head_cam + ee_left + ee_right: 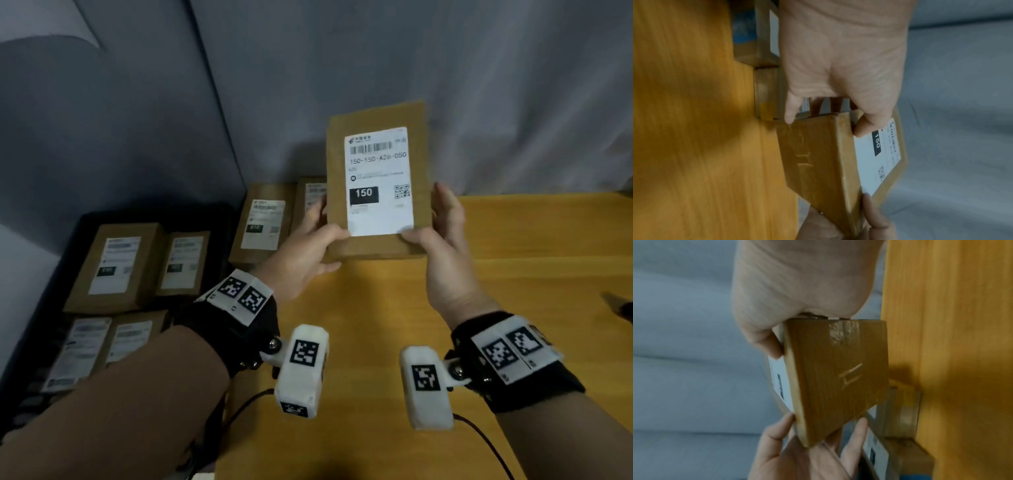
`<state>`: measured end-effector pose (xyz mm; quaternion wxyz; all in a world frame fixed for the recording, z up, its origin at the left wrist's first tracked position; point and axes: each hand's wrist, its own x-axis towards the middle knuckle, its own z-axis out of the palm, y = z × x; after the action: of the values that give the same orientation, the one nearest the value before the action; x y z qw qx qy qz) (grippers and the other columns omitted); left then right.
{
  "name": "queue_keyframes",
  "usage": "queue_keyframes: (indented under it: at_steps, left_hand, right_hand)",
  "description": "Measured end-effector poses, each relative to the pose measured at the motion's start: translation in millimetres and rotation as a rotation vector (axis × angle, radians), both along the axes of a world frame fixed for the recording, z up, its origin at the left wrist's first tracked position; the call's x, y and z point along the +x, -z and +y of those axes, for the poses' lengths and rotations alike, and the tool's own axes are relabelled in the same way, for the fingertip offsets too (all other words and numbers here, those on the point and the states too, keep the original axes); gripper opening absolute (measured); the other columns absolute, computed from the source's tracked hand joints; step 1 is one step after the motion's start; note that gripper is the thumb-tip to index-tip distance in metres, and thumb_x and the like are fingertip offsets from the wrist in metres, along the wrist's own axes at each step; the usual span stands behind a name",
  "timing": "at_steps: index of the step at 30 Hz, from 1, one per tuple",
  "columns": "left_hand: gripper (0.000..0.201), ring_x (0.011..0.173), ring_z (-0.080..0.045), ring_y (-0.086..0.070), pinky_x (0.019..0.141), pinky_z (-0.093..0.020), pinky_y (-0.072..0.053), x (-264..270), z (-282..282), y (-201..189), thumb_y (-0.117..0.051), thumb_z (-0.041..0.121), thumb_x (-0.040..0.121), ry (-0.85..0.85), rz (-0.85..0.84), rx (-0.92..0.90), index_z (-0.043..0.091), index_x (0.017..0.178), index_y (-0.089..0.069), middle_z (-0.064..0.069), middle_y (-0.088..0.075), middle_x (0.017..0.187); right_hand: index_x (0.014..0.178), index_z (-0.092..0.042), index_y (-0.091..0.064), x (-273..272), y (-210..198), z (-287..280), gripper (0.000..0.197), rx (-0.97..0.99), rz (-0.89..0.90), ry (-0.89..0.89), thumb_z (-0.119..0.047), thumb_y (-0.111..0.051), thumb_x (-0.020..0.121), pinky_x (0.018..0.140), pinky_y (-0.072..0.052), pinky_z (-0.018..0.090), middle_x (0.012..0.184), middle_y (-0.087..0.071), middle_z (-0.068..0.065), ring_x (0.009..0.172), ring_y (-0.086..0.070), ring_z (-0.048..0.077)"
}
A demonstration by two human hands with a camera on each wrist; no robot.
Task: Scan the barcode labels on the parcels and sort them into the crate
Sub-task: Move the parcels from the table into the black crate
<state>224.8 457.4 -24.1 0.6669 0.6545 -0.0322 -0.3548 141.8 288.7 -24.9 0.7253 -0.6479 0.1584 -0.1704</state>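
A brown cardboard parcel (376, 181) is held upright above the wooden table (513, 274), its white label with barcode and "150" facing me. My left hand (308, 250) grips its lower left edge, thumb on the front. My right hand (442, 233) grips the lower right edge, thumb on the label corner. In the left wrist view the parcel (818, 162) shows its taped underside, and my left hand (838, 73) pinches it. From the right wrist, the parcel (834, 378) sits between my right hand (797, 296) and the other hand's fingers. A dark crate (54, 274) at left holds several labelled parcels (116, 267).
Two more labelled parcels (263, 222) stand on the table's far left corner, behind the held one. A grey curtain (479, 85) hangs behind the table. A dark object (620, 308) lies at the right edge. Cables trail from the wrist cameras near the front.
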Motion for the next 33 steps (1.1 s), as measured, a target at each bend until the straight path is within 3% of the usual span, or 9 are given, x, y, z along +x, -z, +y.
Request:
queue_keyframes:
  at_steps: [4,7,9,12,16,22,25,31,33]
  left_hand:
    - [0.091,0.125,-0.014,-0.051,0.099,-0.048,-0.048,-3,63,-7,-0.074,0.038,0.069,-0.133,-0.222,0.099,0.048,0.141,-0.021,0.014,-0.049,0.137]
    - [0.115,0.126,0.003,-0.039,0.103,-0.019,-0.040,-3,113,-11,-0.085,0.032,0.066,-0.270,-0.516,0.269,0.034,0.148,-0.004,0.023,-0.038,0.134]
    - [0.112,0.121,0.011,-0.036,0.099,-0.005,-0.034,0,153,-14,-0.085,0.022,0.069,-0.317,-0.576,0.344,0.024,0.149,-0.007,0.026,-0.035,0.132]
    - [0.101,0.122,0.002,-0.043,0.100,-0.017,-0.041,8,211,-18,-0.081,0.023,0.073,-0.303,-0.589,0.412,0.021,0.150,-0.016,0.014,-0.040,0.138]
    - [0.084,0.112,-0.003,-0.045,0.091,-0.021,-0.040,24,266,-18,-0.073,0.029,0.082,-0.271,-0.541,0.537,0.020,0.148,-0.022,0.016,-0.042,0.123]
    - [0.066,0.119,-0.013,-0.051,0.100,-0.036,-0.044,58,303,28,-0.066,0.034,0.085,-0.092,-0.483,0.624,0.026,0.142,-0.034,0.006,-0.049,0.133]
    - [0.061,0.115,-0.020,-0.057,0.095,-0.035,-0.049,70,307,46,-0.063,0.030,0.087,0.084,-0.444,0.757,0.025,0.143,-0.040,-0.004,-0.053,0.135]
    - [0.054,0.128,-0.028,-0.046,0.111,-0.036,-0.035,85,311,52,-0.062,0.024,0.091,0.134,-0.586,0.942,0.021,0.142,-0.043,-0.014,-0.036,0.146]
    - [0.044,0.126,-0.029,-0.043,0.107,-0.036,-0.036,88,314,50,-0.061,0.025,0.091,0.139,-0.682,1.032,0.020,0.134,-0.051,-0.012,-0.039,0.140]
  right_hand:
    - [0.144,-0.022,-0.037,14,-16,59,0.066,-0.039,-0.020,-0.224,0.000,-0.061,0.086,0.080,-0.048,0.009,0.128,-0.053,-0.017,0.105,-0.054,-0.019]
    - [0.140,-0.028,-0.042,25,-21,114,0.053,-0.023,-0.014,-0.307,-0.014,-0.059,0.093,0.090,-0.046,0.010,0.127,-0.052,-0.023,0.110,-0.051,-0.020]
    - [0.131,-0.040,-0.047,35,-18,151,0.047,0.003,0.034,-0.355,-0.027,-0.060,0.087,0.102,-0.045,0.023,0.129,-0.054,-0.020,0.122,-0.049,-0.006]
    - [0.131,-0.040,-0.048,51,-8,200,0.049,-0.032,0.098,-0.397,-0.015,-0.060,0.091,0.108,-0.043,0.042,0.131,-0.055,-0.015,0.126,-0.050,0.009]
    - [0.145,-0.025,-0.039,68,2,252,0.056,-0.051,0.198,-0.431,-0.007,-0.057,0.095,0.098,-0.051,0.031,0.112,-0.057,-0.022,0.106,-0.059,0.003]
    - [0.143,-0.016,-0.041,98,32,288,0.054,-0.286,0.303,-0.299,-0.001,-0.054,0.093,0.104,-0.046,0.041,0.139,-0.053,0.006,0.126,-0.053,0.022]
    - [0.145,-0.018,-0.038,105,45,296,0.055,-0.480,0.477,-0.436,-0.006,-0.053,0.094,0.100,-0.049,0.044,0.139,-0.053,0.009,0.124,-0.053,0.027]
    - [0.139,-0.014,-0.049,109,51,301,0.045,-0.525,0.456,-0.403,-0.002,-0.047,0.095,0.103,-0.044,0.030,0.137,-0.055,0.010,0.124,-0.053,0.024]
    - [0.136,-0.014,-0.053,111,52,301,0.045,-0.540,0.455,-0.443,0.002,-0.040,0.097,0.084,-0.048,0.011,0.137,-0.055,0.011,0.101,-0.060,0.014]
